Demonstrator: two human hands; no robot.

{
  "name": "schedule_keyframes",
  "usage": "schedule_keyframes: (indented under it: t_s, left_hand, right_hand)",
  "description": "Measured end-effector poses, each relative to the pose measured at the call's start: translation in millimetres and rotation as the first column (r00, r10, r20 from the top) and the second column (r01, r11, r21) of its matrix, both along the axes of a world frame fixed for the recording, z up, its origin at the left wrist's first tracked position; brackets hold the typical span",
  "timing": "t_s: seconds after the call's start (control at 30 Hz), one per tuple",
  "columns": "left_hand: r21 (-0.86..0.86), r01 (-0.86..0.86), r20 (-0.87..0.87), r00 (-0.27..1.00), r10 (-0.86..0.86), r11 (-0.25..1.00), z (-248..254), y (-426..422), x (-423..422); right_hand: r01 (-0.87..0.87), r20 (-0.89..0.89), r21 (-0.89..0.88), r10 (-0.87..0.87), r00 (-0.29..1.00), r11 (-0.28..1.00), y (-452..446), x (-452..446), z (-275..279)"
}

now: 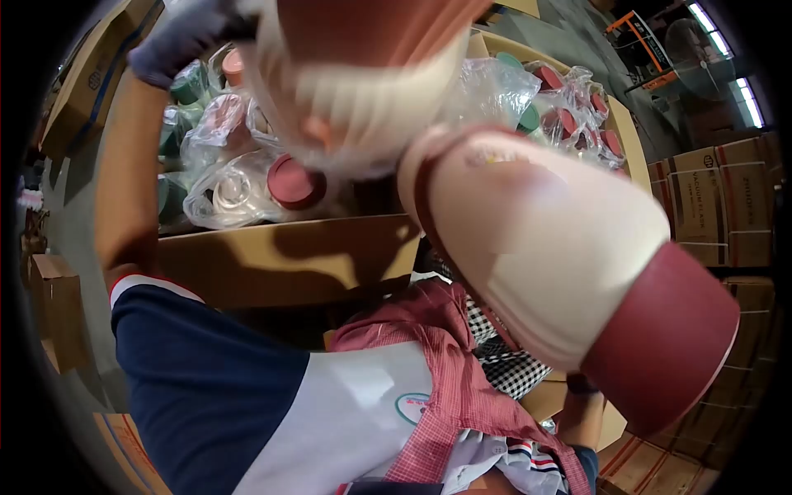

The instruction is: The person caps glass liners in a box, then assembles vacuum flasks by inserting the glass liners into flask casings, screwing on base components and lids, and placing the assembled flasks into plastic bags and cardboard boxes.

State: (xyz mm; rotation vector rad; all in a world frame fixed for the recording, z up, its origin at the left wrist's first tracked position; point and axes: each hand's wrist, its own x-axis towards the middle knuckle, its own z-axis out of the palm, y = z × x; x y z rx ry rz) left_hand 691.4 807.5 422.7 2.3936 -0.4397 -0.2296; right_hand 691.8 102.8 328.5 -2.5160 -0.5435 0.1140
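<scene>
My left hand point(188, 45), in a dark grey glove, reaches up at the top left. Its fingers are closed against the edge of a large blurred flask point(363, 91), reddish-brown above and cream below, apparently in clear plastic. Close to the camera, a cream vacuum flask point(544, 239) with a dark red end and a red strip along its side hangs tilted in the air. Behind its red end comes my right hand point(582, 384); only the dark glove cuff shows, the fingers being hidden by the flask. The two flasks nearly meet mid-view.
An open cardboard carton point(289, 260) in front holds several plastic-wrapped flasks with red, green and pink ends. Stacked cartons point(701, 206) stand at the right, and another carton point(91, 91) is at the upper left. A large fan point(693, 54) stands beyond.
</scene>
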Motion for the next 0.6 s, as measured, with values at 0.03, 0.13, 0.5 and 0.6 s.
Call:
schedule_keyframes:
  t_s: [0.03, 0.13, 0.5, 0.6]
  left_hand:
    - [-0.222, -0.160, 0.174, 0.964, 0.200, 0.962, 20.1, -14.0, -21.4]
    - [-0.444, -0.260, 0.422, 0.783, 0.456, 0.858, 48.2, 11.5, -66.4]
    - [-0.884, -0.254, 0.258, 0.432, 0.864, 0.391, 12.1, 34.0, -177.0]
    - [-0.799, -0.189, 0.449, 0.444, 0.776, 0.571, -10.6, 62.1, -211.5]
  right_hand:
    - [-0.045, -0.034, 0.057, 0.047, 0.998, 0.997, 22.4, 5.4, -0.1]
    - [-0.159, -0.164, 0.234, 0.200, 0.966, 0.959, 101.1, 21.9, -7.7]
    - [0.313, -0.650, 0.497, 0.108, 0.752, 0.809, 281.9, 39.5, -47.6]
    - [0.561, -0.743, 0.528, 0.028, 0.669, 0.637, 302.7, 32.0, -43.8]
